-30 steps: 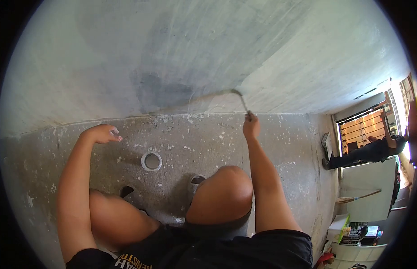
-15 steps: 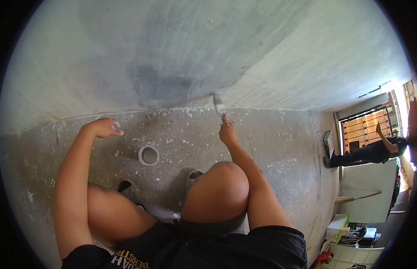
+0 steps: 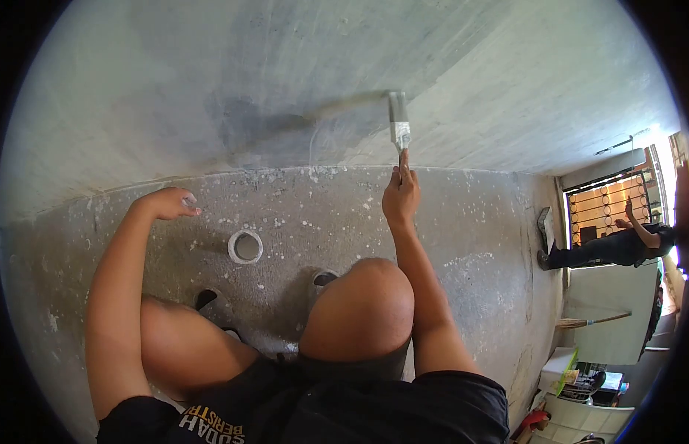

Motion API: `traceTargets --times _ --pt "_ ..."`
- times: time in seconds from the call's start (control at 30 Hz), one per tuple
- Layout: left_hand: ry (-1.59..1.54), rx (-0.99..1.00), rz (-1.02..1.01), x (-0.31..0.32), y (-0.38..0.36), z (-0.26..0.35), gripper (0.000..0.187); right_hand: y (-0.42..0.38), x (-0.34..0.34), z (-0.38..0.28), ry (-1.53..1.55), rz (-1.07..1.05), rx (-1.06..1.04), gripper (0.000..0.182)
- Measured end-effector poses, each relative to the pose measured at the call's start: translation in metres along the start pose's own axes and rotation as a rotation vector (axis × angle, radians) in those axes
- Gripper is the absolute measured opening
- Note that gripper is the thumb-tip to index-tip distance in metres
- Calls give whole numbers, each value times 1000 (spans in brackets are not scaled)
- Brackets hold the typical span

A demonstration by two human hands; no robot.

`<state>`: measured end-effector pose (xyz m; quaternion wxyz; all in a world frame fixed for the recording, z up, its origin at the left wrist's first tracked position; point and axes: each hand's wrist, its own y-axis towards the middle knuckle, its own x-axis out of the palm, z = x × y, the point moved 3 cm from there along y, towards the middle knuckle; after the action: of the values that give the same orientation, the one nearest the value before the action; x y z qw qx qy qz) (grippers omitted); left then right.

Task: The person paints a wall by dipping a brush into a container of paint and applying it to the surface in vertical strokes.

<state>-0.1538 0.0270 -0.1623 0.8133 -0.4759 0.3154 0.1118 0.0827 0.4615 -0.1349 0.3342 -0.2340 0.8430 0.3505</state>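
While the left hand [image 3: 170, 203] hangs loosely curled, the right hand [image 3: 401, 196] grasps the brush [image 3: 399, 123], which extends beyond its fingers to the wall [image 3: 211, 66].

The far wall [image 3: 167, 81] sweeps across, pale grey-green, darker in patches, running down to a grey floor [image 3: 470, 214] freckled with white spots. Over on the right, orange glows behind a patterned grille [image 3: 577, 207], bright light [image 3: 661, 152] blazes beside it, and a broom [image 3: 574, 323] shows against a pale surface [image 3: 611, 296].

Right-side glare; black, bowed edges
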Motion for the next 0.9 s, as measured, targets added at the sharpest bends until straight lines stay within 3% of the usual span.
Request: traceTargets --times 0.13,0.3,0.43,0.53,0.6,0.63,0.7,0.8,0.9 --pt "-45 -6 0 2 -4 -2 64 -11 42 28 74 37 -46 51" --pt "-21 3 29 -2 -11 -8 62 -59 127 94 -200 -498 -5 45" --pt "-27 -30 30 -1 -10 -15 62 -73 132 104 -242 -667 -25 45" --pt "-15 -31 28 -1 -6 -15 63 -52 112 93 -244 -621 78 48" --pt "-2 -31 15 0 -4 -11 63 -32 79 69 -214 -383 105 48" --pt "-7 -32 11 -1 -2 -9 63 -31 68 61 -218 -384 109 48" --pt "-15 -29 8 -2 3 -6 63 -25 40 47 10 -3 67 42" --pt "-16 -28 6 -2 9 -1 65 -19 26 40 96 76 68 42" --pt "-34 -20 16 -2 6 7 65 -20 58 62 1 -13 -32 43"
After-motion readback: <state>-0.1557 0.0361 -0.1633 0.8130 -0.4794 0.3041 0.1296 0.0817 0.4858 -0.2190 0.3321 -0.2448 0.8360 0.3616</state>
